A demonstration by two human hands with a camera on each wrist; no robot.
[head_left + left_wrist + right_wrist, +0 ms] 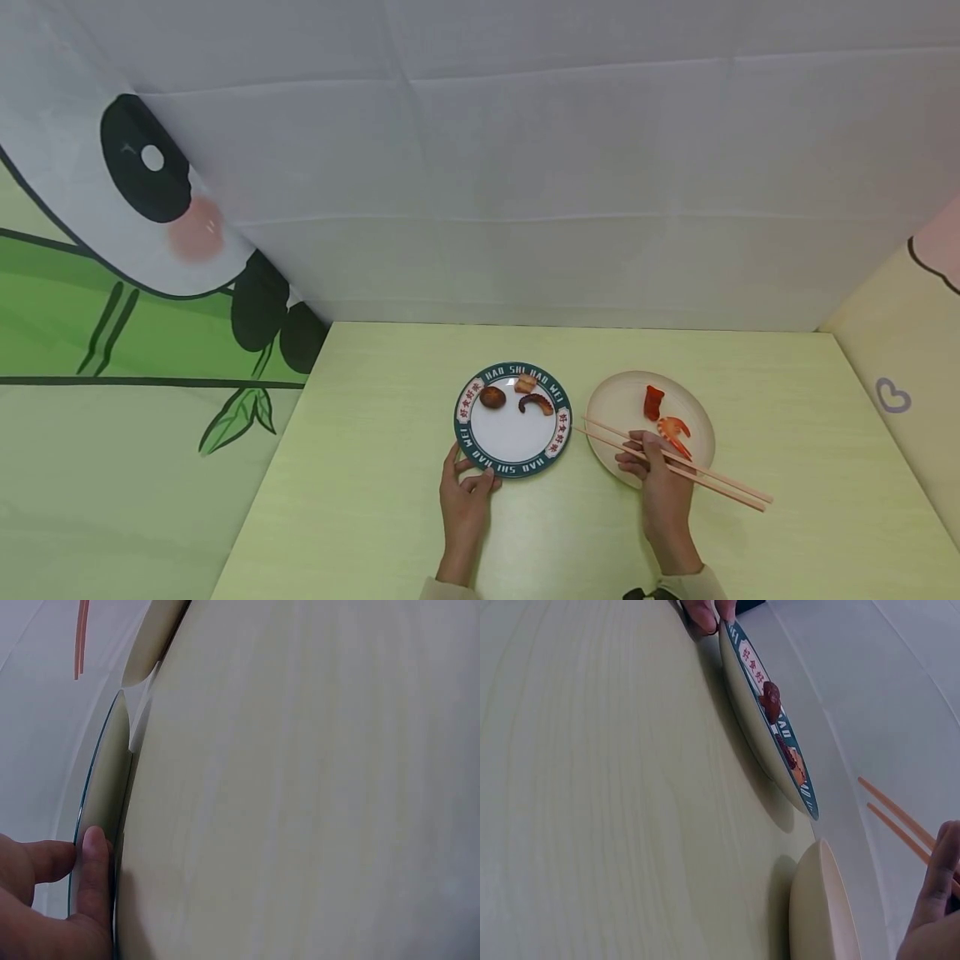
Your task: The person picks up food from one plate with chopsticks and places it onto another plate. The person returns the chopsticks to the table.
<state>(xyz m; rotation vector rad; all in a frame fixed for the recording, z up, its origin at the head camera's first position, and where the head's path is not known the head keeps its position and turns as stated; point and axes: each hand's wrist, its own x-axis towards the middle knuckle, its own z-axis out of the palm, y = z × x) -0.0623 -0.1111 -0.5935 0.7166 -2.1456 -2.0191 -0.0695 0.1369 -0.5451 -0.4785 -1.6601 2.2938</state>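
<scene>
A white plate with a green lettered rim (pixel 513 442) bears a brown round piece (pixel 492 397), a tan chunk (pixel 525 383) and a dark curved piece (pixel 536 403). My left hand (pixel 467 504) pinches its near-left rim, as the left wrist view also shows. My right hand (pixel 663 483) holds a pair of chopsticks (pixel 723 486) above the cream plate (pixel 611 400). Their tips stand slightly apart, with nothing between them, by the green rim's right side. On the cream plate lie a red-brown piece (pixel 653 402) and an orange shrimp (pixel 674 433), partly hidden by the hand and chopsticks.
Both plates are side by side over a pale wood-grain table (pixel 375 467). A whitish cloth (pixel 525 167) hangs behind the table's back edge. Printed cartoon panels stand to the left and right.
</scene>
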